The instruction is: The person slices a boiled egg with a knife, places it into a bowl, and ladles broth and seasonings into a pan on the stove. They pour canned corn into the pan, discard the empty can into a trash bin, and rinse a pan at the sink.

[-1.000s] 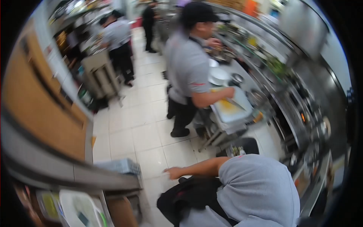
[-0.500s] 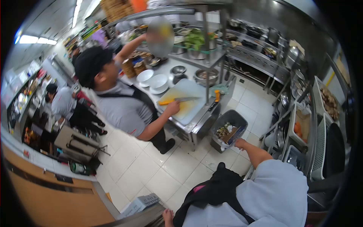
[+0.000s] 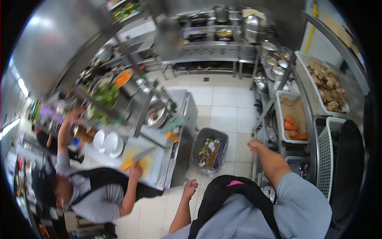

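Observation:
My left hand [image 3: 190, 189] is low in the middle of the view, over the tiled floor, with its fingers loosely curled and apart and nothing in them. Out to the right, my right hand [image 3: 253, 145] is near the metal shelving, small and partly blurred; its fingers look bent, and no object shows in it. Between and beyond my hands, a grey bin [image 3: 195, 155] with food scraps and cardboard stands on the floor. Neither hand touches it.
At left a co-worker [image 3: 95, 191] holds a knife [image 3: 144, 154] over a cutting board [image 3: 153, 169] on a steel counter. Right-hand shelving carries baskets of ginger [image 3: 326, 85] and carrots [image 3: 290, 124]. A stove [image 3: 211, 53] stands across the back.
The view has swung left to right toward the stove and shelves. My left hand has come up into view, and my right hand is now apart from the bin.

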### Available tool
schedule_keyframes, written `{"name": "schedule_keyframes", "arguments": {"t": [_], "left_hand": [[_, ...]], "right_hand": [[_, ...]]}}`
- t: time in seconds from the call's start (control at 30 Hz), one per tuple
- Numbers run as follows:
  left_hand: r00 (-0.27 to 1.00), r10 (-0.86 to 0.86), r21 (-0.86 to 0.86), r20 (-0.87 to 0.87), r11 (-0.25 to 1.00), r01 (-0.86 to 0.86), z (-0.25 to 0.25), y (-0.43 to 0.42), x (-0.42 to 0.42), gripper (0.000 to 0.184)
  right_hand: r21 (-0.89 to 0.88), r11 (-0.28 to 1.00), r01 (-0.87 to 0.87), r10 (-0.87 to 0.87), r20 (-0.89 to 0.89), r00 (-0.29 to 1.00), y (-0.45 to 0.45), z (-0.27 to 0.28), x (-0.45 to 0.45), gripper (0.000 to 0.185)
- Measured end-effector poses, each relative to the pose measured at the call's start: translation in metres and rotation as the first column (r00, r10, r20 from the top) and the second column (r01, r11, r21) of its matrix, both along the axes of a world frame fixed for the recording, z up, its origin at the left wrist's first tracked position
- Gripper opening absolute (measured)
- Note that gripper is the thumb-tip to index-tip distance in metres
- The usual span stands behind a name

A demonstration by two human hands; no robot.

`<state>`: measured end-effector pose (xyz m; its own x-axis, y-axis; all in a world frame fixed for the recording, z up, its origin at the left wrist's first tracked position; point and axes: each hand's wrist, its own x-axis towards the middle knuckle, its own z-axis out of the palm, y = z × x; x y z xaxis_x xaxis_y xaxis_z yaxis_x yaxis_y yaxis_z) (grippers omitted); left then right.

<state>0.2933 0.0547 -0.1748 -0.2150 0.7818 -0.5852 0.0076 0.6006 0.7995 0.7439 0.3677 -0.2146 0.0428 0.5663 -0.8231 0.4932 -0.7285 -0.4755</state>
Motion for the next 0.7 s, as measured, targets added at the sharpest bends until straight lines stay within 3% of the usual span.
{"name": "schedule_keyframes", "arguments": {"t": [0.13,0.2,0.27,0.33,0.4,0.43,0.53,0.57,0.63,0.7], "left_hand": [[0.974,-0.226,-0.096,0.031,0.969,0.228,0.005,0.107,0.026,0.037],[0.956,-0.292,-0.102,0.036,0.950,0.294,-0.019,0.150,0.032,0.035],[0.937,-0.348,-0.065,-0.021,0.936,0.346,-0.041,0.195,0.038,0.032],[0.942,-0.334,0.013,0.044,0.943,0.333,-0.055,0.240,0.045,0.030],[0.900,-0.431,-0.112,0.064,0.893,0.436,-0.044,0.284,0.050,0.031],[0.898,-0.436,-0.122,0.060,0.889,0.441,-0.050,0.305,0.052,0.031],[0.909,-0.410,-0.108,0.075,0.903,0.416,-0.130,0.362,0.042,0.030],[0.912,-0.401,-0.093,0.082,0.908,0.408,-0.126,0.391,0.045,0.030],[0.913,-0.340,-0.300,0.228,0.867,0.398,-0.118,0.431,0.051,0.035],[0.927,-0.310,-0.255,0.211,0.898,0.358,-0.158,0.474,0.052,0.036]], "right_hand": [[0.174,0.984,-0.032,0.047,-0.083,0.995,0.065,0.065,-0.023,0.023],[0.263,0.965,0.017,0.008,-0.094,0.996,0.095,0.096,-0.032,0.029],[0.296,0.954,0.046,-0.016,-0.103,0.995,0.135,0.105,-0.034,0.033],[0.330,0.941,0.074,-0.037,-0.118,0.992,0.181,0.111,-0.034,0.036],[0.353,0.935,0.041,0.004,-0.125,0.992,0.230,0.110,-0.034,0.040],[0.358,0.934,0.010,0.029,-0.104,0.994,0.257,0.107,-0.034,0.040],[0.335,0.941,-0.038,0.080,-0.114,0.990,0.338,0.098,-0.031,0.041],[0.322,0.946,-0.021,0.063,-0.120,0.991,0.366,0.095,-0.028,0.041],[0.303,0.953,0.016,0.018,-0.112,0.994,0.417,0.093,-0.016,0.041],[0.233,0.972,0.009,0.007,-0.069,0.998,0.461,0.090,0.000,0.040]]}}
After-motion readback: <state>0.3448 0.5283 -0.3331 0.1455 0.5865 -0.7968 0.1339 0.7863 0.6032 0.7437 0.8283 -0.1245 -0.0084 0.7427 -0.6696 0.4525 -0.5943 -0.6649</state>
